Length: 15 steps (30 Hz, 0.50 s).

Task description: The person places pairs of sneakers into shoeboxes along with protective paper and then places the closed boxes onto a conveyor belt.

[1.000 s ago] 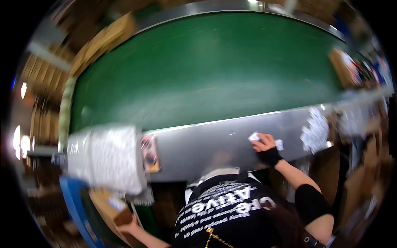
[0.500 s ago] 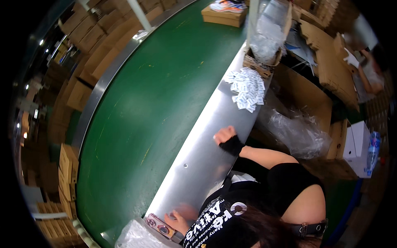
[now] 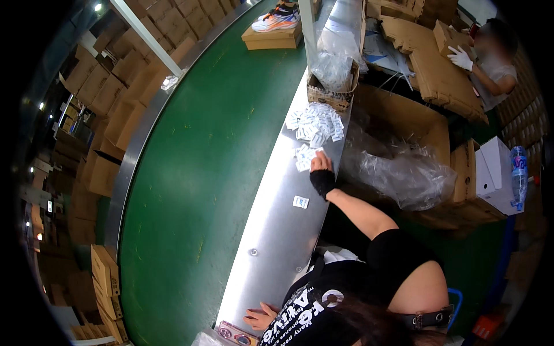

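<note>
My right hand (image 3: 321, 162), with a black wrist band, reaches to the near edge of a heap of small white packets (image 3: 317, 122). Its fingertips are bent together on a packet in a small cluster (image 3: 304, 157) just apart from the main heap. Closer to me, a single white packet (image 3: 300, 202) lies alone on the metal ledge (image 3: 271, 230). My left hand (image 3: 261, 316) rests open on the ledge near my body, fingers spread and holding nothing. Beside it lies a pinkish-red, camera-like object with round lenses (image 3: 236, 336), partly cut off by the frame.
A green conveyor belt (image 3: 184, 190) curves along the ledge, carrying a shoe box (image 3: 272, 39) with sports shoes on top. Behind the packets stands a carton with clear plastic (image 3: 329, 95). A large plastic-lined carton (image 3: 404, 115), a bottle (image 3: 519, 179) and a white-gloved co-worker (image 3: 490, 81) are at right.
My right hand has moved from above the ledge to the packets. One packet now lies apart on the ledge, and a small cluster sits off the heap. The view has shifted.
</note>
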Available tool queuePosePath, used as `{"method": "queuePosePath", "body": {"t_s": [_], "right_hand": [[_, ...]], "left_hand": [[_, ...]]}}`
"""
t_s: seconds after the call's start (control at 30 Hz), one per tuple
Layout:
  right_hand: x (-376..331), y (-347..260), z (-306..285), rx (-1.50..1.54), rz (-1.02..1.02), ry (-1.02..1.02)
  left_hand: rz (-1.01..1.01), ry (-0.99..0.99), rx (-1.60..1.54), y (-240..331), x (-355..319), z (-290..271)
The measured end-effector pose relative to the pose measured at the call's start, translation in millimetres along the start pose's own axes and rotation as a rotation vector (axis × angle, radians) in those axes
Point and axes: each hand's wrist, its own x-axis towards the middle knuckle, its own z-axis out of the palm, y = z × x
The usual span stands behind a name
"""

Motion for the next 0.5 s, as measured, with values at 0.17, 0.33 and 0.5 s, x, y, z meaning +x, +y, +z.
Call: {"method": "queuePosePath", "body": {"t_s": [0.17,0.33,0.5], "right_hand": [[-12.3,-29.4,-16.1,0.029,0.02,-0.162],[-18.2,-36.6,-17.0,0.206,0.052,-0.23],[-31.9,-30.0,-10.4,0.287,-0.166,-0.292]], "left_hand": [[-0.051,-0.153,-0.047,13.9,8.4,-27.9],[0.008,-0.187,-0.026,7.9,29.1,-19.1],[0.119,-0.158,0.075,2.3,45.6,-1.2]]}}
